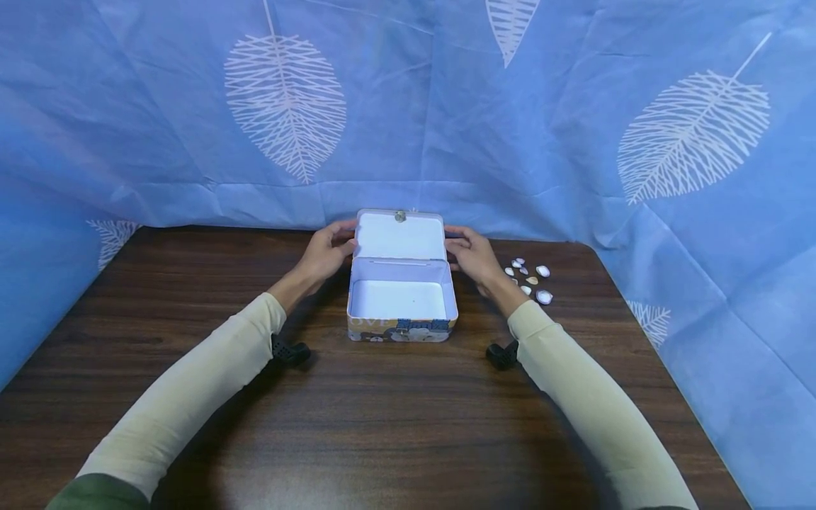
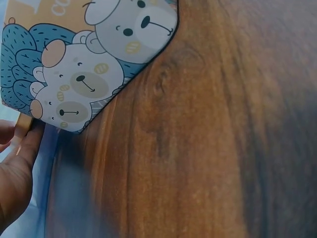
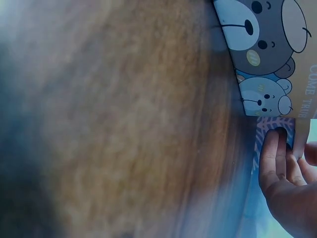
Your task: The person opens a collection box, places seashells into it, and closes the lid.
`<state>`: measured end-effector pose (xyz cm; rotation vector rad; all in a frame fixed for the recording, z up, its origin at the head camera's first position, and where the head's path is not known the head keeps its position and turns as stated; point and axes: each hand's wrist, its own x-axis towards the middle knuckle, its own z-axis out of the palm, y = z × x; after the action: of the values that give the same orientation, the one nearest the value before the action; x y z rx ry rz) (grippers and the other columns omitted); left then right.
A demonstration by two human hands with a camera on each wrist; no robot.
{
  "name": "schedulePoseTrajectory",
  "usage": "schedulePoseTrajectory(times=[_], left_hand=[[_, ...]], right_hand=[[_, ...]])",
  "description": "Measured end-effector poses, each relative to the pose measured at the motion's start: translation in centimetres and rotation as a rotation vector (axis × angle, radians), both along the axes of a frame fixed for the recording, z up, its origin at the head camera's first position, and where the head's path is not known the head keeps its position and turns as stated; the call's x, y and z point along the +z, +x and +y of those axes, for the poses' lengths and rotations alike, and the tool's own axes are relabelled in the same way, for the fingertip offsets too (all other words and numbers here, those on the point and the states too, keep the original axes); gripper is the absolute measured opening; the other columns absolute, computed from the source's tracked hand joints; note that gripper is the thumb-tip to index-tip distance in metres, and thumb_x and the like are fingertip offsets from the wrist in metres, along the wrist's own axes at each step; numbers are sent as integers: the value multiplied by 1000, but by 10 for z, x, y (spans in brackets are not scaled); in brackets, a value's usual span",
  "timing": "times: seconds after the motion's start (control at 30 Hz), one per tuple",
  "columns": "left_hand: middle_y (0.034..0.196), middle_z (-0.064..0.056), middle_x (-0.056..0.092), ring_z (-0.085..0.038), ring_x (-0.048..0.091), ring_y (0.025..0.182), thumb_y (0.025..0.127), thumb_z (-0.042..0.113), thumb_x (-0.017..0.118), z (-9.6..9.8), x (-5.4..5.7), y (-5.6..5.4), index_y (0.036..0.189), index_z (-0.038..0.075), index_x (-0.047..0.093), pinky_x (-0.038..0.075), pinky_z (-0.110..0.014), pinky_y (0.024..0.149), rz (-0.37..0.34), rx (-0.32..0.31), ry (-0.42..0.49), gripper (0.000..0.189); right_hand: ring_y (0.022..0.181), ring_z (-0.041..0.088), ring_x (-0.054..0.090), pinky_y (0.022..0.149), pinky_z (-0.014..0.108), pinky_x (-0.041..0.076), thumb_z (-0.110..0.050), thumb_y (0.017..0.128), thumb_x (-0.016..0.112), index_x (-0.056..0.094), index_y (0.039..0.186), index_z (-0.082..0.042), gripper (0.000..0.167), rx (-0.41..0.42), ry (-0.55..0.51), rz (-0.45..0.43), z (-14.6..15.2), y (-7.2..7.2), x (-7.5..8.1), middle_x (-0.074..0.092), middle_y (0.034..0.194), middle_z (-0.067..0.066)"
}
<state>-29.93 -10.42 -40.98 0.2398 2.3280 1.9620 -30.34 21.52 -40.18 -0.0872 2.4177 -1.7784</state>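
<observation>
A small tin box [image 1: 403,329] stands on the table with its hinged lid [image 1: 398,237] raised. Its inside is white and bare, and a small metal clasp [image 1: 400,216] sits at the lid's top edge. Cartoon bears cover the outer wall [image 2: 79,74]. At the lid's left edge, my left hand [image 1: 325,253] pinches it between thumb and fingers. My right hand [image 1: 474,256] does the same at the right edge; in the right wrist view its fingers [image 3: 269,158] lie on one side of the lid, the thumb on the other.
Several small seashells [image 1: 543,297] lie on the dark wooden table [image 1: 395,418], right of the box beyond my right wrist. A blue cloth with white leaf prints [image 1: 382,106] hangs along the table's back edge, close behind the box.
</observation>
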Motion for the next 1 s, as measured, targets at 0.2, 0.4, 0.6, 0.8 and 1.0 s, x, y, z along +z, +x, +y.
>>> schedulePoseTrajectory(times=[0.2,0.4,0.6,0.8,1.0], left_hand=[[162,-28,57,-33,64,135,116,3,54,0,1,0,169,1,47,60,-32,99,3,-1,11,53],[166,-28,54,-41,62,144,118,8,53,-5,2,1,172,4,42,60,-53,116,-27,-6,38,54],[163,-29,53,-36,70,129,119,13,56,-13,1,4,173,4,39,63,-51,113,-63,-13,66,57],[158,-28,54,-22,71,113,118,17,59,-20,-1,14,174,3,36,64,-52,112,-80,-42,55,61],[157,-27,55,-32,71,124,118,21,61,-24,0,23,172,5,38,64,-54,112,-90,-57,34,61]], right_hand=[[138,36,68,95,33,66,-22,121,52,48,170,-11,50,-10,9,2,0,-1,2,63,161,21],[125,28,71,93,29,67,-19,121,53,49,170,-10,50,-37,9,-6,3,2,2,64,160,22],[128,32,72,104,42,67,-17,121,52,45,171,-8,52,-4,9,-5,13,12,6,63,161,23],[136,41,70,109,48,65,-19,121,54,41,173,-5,55,38,36,-1,26,25,12,63,161,23],[128,33,75,100,37,69,-19,120,56,43,171,-5,54,44,64,7,41,40,14,62,161,26]])
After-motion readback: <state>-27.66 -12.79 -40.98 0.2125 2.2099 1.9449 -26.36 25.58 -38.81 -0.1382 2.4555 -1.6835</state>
